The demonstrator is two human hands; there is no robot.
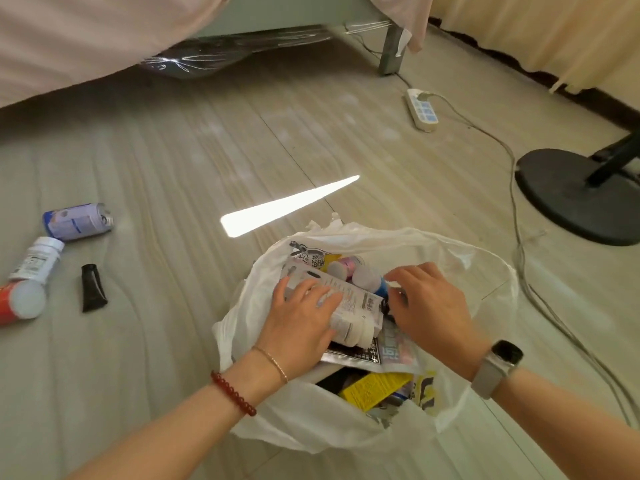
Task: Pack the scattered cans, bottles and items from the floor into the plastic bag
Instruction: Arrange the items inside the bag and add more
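Note:
A white plastic bag (pixel 263 420) lies open on the floor, holding bottles, packets and a yellow box (pixel 375 389). My left hand (pixel 298 323) rests flat on a white bottle (pixel 356 332) and a printed packet (pixel 349 289) inside the bag. My right hand (pixel 429 306) reaches into the bag beside it, fingers curled over the contents; what it touches is hidden. On the floor at the far left lie a crushed blue-and-white can (pixel 78 221), a white pill bottle (pixel 36 259), a red-and-white container (pixel 17 303) and a black tube (pixel 92 288).
A bed with a pink sheet (pixel 86 39) spans the top, with a dark plastic bundle (pixel 221 53) under it. A power strip (pixel 420 109) and its cable (pixel 519 244) run along the right. A black round stand base (pixel 568 192) sits at the right.

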